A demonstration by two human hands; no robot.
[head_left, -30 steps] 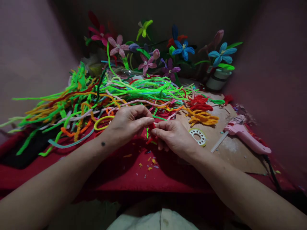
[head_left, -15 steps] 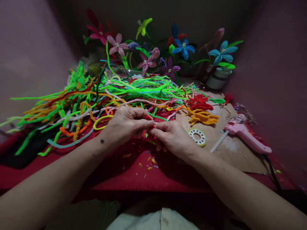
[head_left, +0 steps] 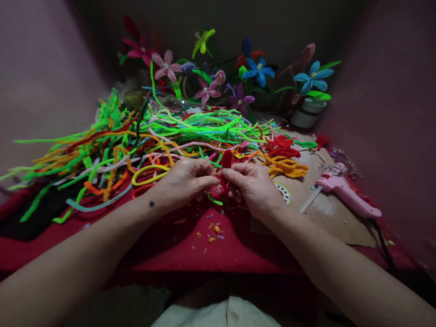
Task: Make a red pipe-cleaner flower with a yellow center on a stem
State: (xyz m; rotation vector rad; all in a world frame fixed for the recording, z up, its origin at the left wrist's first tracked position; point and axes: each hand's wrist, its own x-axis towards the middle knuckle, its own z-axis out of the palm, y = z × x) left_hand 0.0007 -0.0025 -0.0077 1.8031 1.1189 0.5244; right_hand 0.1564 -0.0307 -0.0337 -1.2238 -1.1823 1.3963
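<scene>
My left hand (head_left: 185, 181) and my right hand (head_left: 254, 186) meet over a red cloth (head_left: 190, 245), fingers pinched on a red pipe-cleaner piece (head_left: 225, 162) that stands up between them like a small petal loop. A short green stem piece (head_left: 214, 200) pokes out below the hands. Just beyond my fingers lies a big tangle of loose pipe cleaners (head_left: 143, 136), mostly neon green, orange, pink and red.
Finished pipe-cleaner flowers (head_left: 238, 77) stand at the back, some in a white jar (head_left: 306, 113). A pink glue gun (head_left: 344, 193) and a tape roll (head_left: 284, 193) lie on a brown board (head_left: 334, 222) at the right. Red and orange bent pieces (head_left: 284, 156) sit near it.
Both hands have moved slightly up and right, and the red piece, earlier low and hidden between the fingers, now stands up above them as a visible loop.
</scene>
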